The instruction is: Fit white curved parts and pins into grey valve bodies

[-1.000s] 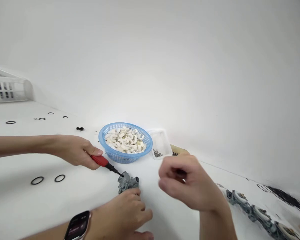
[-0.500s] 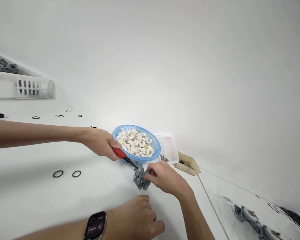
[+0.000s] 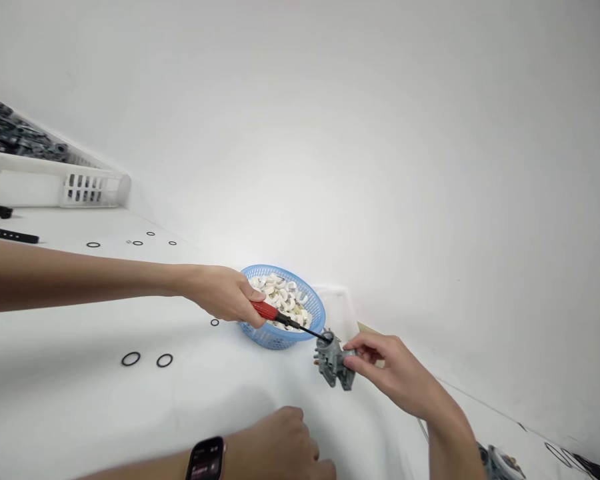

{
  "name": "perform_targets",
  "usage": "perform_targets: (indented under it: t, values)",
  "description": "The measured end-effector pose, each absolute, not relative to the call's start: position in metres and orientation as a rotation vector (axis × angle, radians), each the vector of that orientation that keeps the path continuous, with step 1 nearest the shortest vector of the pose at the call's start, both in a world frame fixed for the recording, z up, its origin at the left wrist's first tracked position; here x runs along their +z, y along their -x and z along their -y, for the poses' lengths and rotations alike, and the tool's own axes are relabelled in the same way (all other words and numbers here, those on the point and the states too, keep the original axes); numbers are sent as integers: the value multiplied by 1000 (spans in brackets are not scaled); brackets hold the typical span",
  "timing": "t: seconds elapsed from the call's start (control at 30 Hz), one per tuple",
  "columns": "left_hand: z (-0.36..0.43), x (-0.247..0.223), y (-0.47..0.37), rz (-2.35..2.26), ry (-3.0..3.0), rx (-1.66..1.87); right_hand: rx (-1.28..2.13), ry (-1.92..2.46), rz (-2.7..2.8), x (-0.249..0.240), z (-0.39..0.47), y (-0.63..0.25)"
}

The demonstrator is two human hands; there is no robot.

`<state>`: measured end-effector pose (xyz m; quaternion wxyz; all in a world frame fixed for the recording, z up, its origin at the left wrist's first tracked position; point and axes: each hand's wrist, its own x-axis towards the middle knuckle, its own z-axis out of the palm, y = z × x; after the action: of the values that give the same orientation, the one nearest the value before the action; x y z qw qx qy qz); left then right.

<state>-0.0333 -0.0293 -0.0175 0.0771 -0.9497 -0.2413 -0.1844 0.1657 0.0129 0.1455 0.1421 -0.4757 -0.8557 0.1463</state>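
Note:
My right hand comes in from the lower right, thumb and fingers pinched on a grey metal carburetor. The carburetor is held above the white table with its round opening facing up. A co-worker's hand, from the left, grips a screwdriver with a red handle. Its thin dark shaft reaches into that opening; the tip is hidden. My left hand, wearing a watch, rests near the bottom edge with its fingers curled in. Its palm is out of sight and nothing shows in it.
Behind the hands stands a blue basket of white curved pieces. A white tray is beside it. Black rings lie on the table. A white crate of grey parts stands far left. More metal parts lie lower right.
The carburetor and my right hand have moved right, away from the co-worker's hand. More of the screwdriver shaft shows. My left hand stays resting; the whole view has shifted slightly.

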Motion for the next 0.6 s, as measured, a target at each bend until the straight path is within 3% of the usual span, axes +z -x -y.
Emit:
perform_targets:
  t: [0.33, 0.6]
  values:
    - [23, -15, 29, 938, 2906, -513, 745, 1566, 2484, 124, -34, -214]
    - [15, -5, 31, 1550, 2898, -977, 1204, 840, 1016, 23, -40, -226]
